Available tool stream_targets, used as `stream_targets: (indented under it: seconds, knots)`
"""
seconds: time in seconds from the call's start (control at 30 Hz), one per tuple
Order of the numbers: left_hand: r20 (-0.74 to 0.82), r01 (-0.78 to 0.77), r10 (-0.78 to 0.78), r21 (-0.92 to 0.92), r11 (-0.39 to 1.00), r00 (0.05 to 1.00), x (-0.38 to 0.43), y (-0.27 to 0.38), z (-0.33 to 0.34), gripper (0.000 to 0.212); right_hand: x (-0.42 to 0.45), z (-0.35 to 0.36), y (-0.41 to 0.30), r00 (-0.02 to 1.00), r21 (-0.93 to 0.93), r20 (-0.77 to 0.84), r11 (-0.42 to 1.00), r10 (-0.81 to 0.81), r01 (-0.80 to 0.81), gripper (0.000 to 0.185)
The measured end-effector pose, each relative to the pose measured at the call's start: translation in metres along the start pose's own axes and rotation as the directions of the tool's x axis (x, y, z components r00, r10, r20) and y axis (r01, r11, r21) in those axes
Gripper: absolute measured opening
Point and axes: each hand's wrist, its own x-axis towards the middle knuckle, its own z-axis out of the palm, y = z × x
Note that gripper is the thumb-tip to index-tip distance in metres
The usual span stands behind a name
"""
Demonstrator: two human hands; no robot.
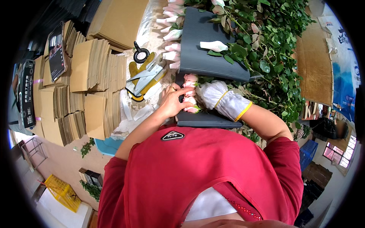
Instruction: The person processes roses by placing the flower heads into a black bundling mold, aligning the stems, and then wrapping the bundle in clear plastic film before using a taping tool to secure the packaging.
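Observation:
Several pink roses [189,100] lie in a row on a dark corrugated sheet [208,120] before me. My left hand [172,99], bare, rests its fingers and thumb on the rose heads from the left. My right hand [212,94], in a whitish glove with yellow edging, is closed around the stems just right of the heads; its fingers are mostly hidden. Beyond my hands, another dark corrugated sheet [211,62] has one rose head in a white foam net [214,46] on top. More netted rose heads [172,34] stick out along its left edge.
Leafy stems [265,57] fill the right side. At left lie a yellow glove [142,67] with a metal stapler [146,77], a black ring-shaped tool [141,55], stacked cardboard pieces [88,65] and a phone [57,52]. A stack of cardboard sheets [119,21] stands behind.

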Motion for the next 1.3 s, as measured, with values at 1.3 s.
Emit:
stream_targets:
  seconds: [1.3]
  knots:
    - [-0.008, -0.010, 0.011, 0.099, 0.995, 1.000, 0.008, -0.002, -0.010, 0.049, 0.006, -0.021, -0.022, 0.841, 0.159, 0.541, 0.981, 0.008, -0.112, 0.027]
